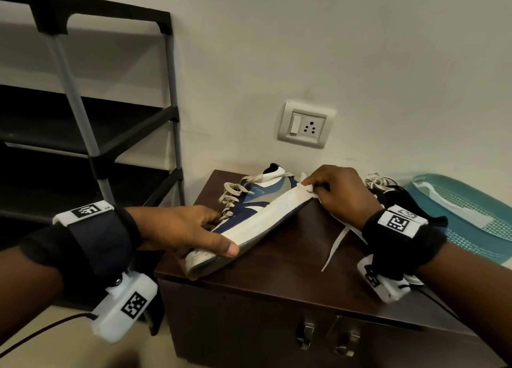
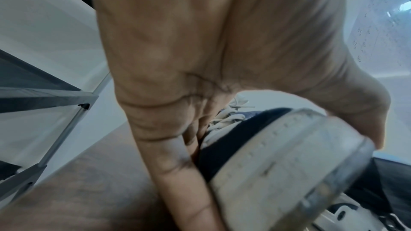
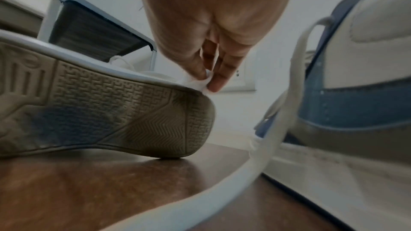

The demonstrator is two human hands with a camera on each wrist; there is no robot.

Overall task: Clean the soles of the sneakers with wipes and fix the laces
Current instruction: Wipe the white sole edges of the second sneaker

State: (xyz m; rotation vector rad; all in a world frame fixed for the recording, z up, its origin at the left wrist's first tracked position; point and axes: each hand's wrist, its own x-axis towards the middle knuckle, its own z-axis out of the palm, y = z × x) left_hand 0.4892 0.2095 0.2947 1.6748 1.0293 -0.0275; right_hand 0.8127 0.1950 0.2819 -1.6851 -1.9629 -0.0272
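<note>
left hand gripping tilted sneaker, right hand pinching wipe at heel

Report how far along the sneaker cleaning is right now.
Done: nothing clearly finished. The tread of the blue-and-white sneaker still shows dark grime.

In hand: the left hand grips that sneaker's toe, tilting it on the dark wooden cabinet; the right hand pinches a white wipe against the heel edge.

Left: the second sneaker, and its loose white lace.

Soft, even indoor light is seen; faint glare lies on the wooden cabinet top. Wrist views are blurred up close, edges bowed.
</note>
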